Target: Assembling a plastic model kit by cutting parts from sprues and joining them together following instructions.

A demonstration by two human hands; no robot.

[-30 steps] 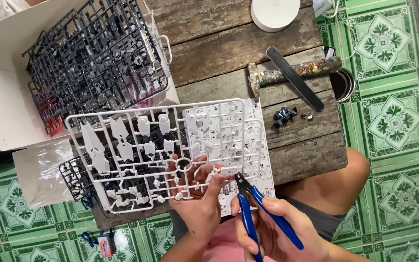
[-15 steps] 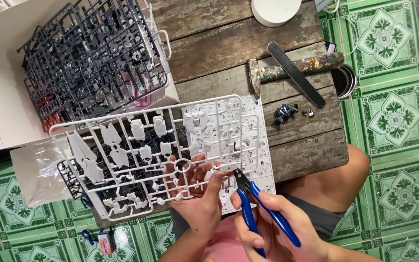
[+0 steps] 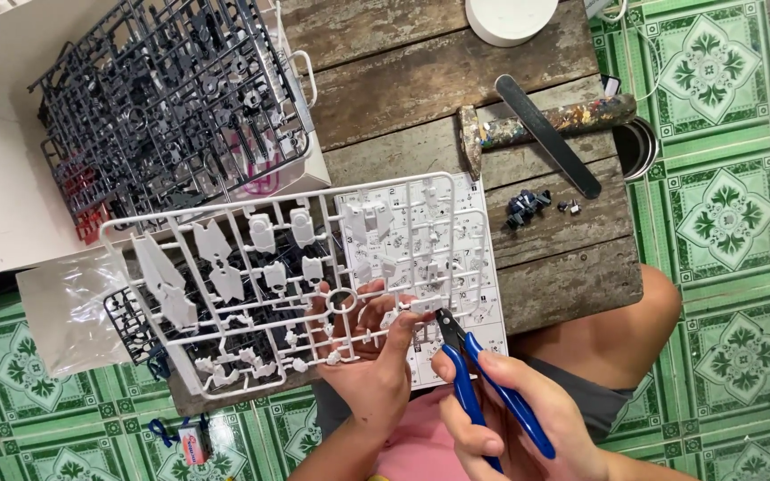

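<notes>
My left hand (image 3: 372, 356) grips the near edge of a white plastic model-kit parts frame (image 3: 251, 267), holding it flat above the wooden table (image 3: 456, 98). My right hand (image 3: 514, 419) is closed around blue-handled nippers (image 3: 483, 383). Their dark jaws point at the frame's near right corner, right beside my left fingertips. A printed instruction sheet (image 3: 456, 267) lies under the frame's right part.
An open white box (image 3: 2, 187) at the left holds several dark grey parts frames (image 3: 171, 107). On the table lie a black file (image 3: 545, 134), a paint-spattered hammer (image 3: 545, 120) and small dark assembled parts (image 3: 528, 207). A white round lid (image 3: 510, 18) sits at the far edge. Green patterned floor tiles (image 3: 724, 223) surround everything.
The white frame has shifted a little to the left and nearer to me. The nippers' jaws have closed in on its near right corner.
</notes>
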